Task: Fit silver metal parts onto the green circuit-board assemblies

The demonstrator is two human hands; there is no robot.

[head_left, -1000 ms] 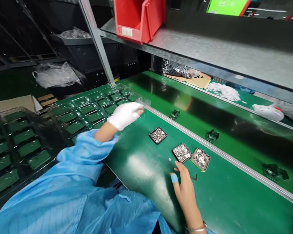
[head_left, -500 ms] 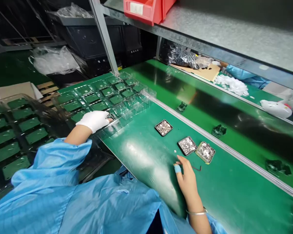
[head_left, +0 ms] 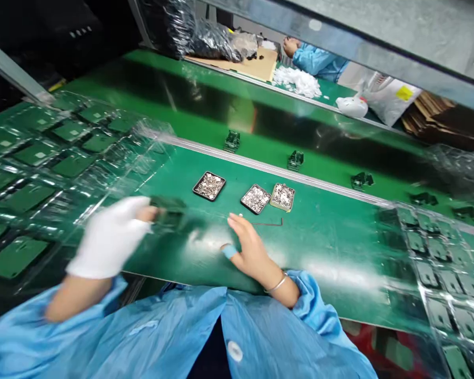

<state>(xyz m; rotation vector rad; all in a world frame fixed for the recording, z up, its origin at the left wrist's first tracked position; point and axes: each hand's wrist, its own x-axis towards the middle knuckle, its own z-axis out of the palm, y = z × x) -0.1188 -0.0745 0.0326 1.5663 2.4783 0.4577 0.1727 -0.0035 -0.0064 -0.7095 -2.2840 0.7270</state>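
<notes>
My left hand (head_left: 112, 234), in a white glove with bare fingertips, is closed on a green circuit board (head_left: 169, 211); both are smeared by motion. The board is off the table, to the right of the clear plastic tray. My right hand (head_left: 250, 250) has blue tape on the thumb, and its fingers are apart with nothing between them. A thin L-shaped hex key (head_left: 270, 224) lies just beyond it. Farther off are three shallow square trays of small metal parts: a left one (head_left: 209, 186), a middle one (head_left: 255, 198) and a right one (head_left: 283, 197).
Clear blister trays with green boards lie at the left (head_left: 73, 164) and the right (head_left: 438, 252). Past a metal rail (head_left: 260, 167), several assembled boards (head_left: 232, 141) stand in a row. A shelf edge (head_left: 339, 42) crosses above. A co-worker's blue sleeve (head_left: 318, 60) shows across the bench.
My left hand has come away from the left tray with the circuit board, moving toward the right hand. The view has swung right, bringing the right-hand tray into sight.
</notes>
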